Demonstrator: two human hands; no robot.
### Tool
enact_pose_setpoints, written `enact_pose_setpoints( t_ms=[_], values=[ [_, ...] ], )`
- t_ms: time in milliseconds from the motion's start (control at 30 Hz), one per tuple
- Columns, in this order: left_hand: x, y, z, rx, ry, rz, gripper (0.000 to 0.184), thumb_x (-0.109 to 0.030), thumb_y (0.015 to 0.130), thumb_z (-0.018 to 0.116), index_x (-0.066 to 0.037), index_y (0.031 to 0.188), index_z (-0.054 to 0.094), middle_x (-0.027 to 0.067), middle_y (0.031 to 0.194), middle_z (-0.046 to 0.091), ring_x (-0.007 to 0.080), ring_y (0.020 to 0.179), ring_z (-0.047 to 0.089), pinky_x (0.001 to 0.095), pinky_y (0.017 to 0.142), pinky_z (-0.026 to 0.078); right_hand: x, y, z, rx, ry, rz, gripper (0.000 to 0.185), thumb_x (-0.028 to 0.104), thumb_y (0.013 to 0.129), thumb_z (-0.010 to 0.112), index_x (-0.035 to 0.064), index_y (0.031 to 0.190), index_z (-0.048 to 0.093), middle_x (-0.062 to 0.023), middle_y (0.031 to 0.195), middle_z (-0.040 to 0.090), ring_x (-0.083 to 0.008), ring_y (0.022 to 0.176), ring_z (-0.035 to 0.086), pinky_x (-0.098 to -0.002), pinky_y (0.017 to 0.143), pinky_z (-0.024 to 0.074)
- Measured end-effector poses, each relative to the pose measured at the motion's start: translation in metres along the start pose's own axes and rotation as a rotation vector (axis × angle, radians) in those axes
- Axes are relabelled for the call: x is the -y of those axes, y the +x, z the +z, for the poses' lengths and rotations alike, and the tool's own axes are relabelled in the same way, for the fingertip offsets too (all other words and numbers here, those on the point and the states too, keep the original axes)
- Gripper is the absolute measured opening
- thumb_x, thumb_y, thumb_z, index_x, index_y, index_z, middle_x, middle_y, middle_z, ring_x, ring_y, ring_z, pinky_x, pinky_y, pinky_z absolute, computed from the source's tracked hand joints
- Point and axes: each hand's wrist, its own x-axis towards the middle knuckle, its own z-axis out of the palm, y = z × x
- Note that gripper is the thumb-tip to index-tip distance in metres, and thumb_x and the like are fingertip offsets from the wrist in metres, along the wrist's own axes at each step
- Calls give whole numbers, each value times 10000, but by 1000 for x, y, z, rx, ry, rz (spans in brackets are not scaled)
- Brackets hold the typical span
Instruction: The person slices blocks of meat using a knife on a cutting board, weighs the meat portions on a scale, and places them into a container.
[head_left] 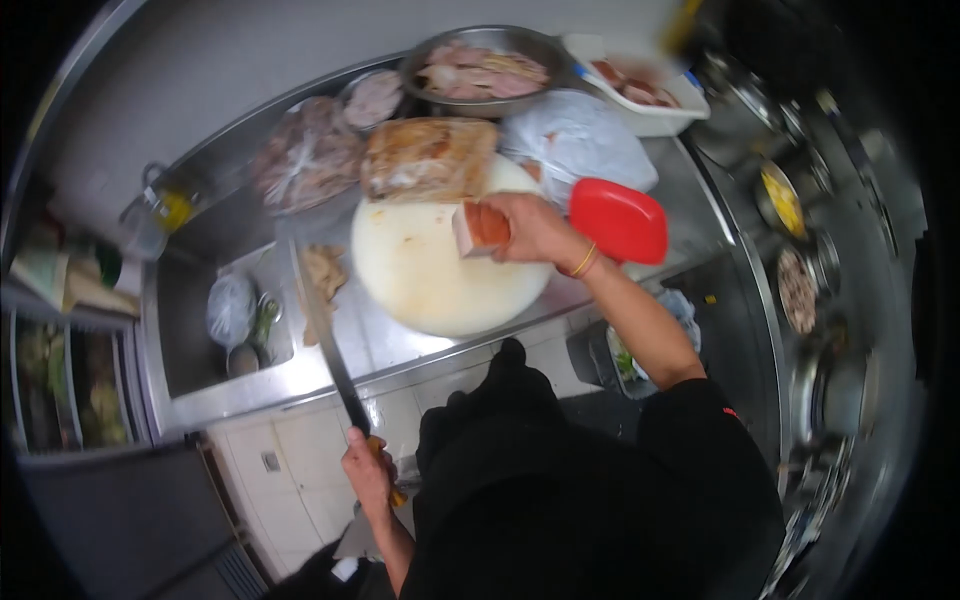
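Note:
My right hand (537, 230) grips a block of meat (487, 228) with a browned top and pale side. It is over the round white cutting board (430, 280), and I cannot tell whether the block touches it. In my left hand (370, 468) is the yellowish handle of a long knife (335, 365), near the counter's front edge. The blade points up and away, past the board's left side. A large browned slab of meat (430, 160) lies at the back of the board. Right beside my right wrist sits a red plastic tray (620, 220).
Along the back stand a metal bowl of meat (485, 70), a white tub of meat (650, 95), and bagged meat (305, 160). A white plastic bag (580, 140) lies behind the red tray. The sink (190, 340) is left; a stove area with pans (785, 200) is right.

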Motion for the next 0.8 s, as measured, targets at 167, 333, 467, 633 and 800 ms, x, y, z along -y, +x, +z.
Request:
enact_pose_setpoints(
  t_ms=[167, 333, 467, 633, 800],
  values=[
    [-9, 8, -4, 70, 48, 71, 698, -659, 1001, 400, -20, 757, 540, 7, 508, 427, 104, 389, 428, 255, 365, 328, -46, -50, -86, -103, -163, 304, 544, 202, 555, 814, 33, 1050, 664, -201, 961, 702, -381, 954, 674, -446, 845, 538],
    [-12, 13, -2, 153, 73, 98, 704, -658, 1001, 406, -17, 747, 548, 13, 510, 439, 106, 388, 429, 258, 365, 326, -91, -86, -96, -10, -260, 552, 499, 183, 566, 794, 40, 1029, 673, -203, 943, 714, -365, 937, 687, -439, 830, 539],
    [-11, 11, -3, 191, 144, 131, 712, -657, 998, 417, -8, 744, 561, 16, 510, 444, 108, 388, 430, 260, 369, 324, -106, -99, -85, -1, -300, 582, 523, 187, 576, 796, 42, 1065, 682, -187, 954, 723, -347, 938, 694, -423, 834, 545],
    [-8, 1, -3, 188, 168, 105, 719, -659, 997, 417, 2, 760, 570, 13, 515, 440, 107, 397, 420, 263, 382, 322, -104, -95, -89, 82, -165, 696, 637, 167, 563, 819, 48, 1168, 661, -164, 947, 731, -328, 890, 709, -415, 800, 557],
    [1, -8, -5, 189, 157, 77, 725, -666, 998, 399, 3, 780, 573, 13, 513, 434, 111, 399, 423, 265, 384, 323, -83, -93, -97, 29, -130, 629, 872, 141, 546, 851, 30, 1357, 549, -193, 1199, 664, -339, 1009, 666, -396, 897, 545]
  ],
)
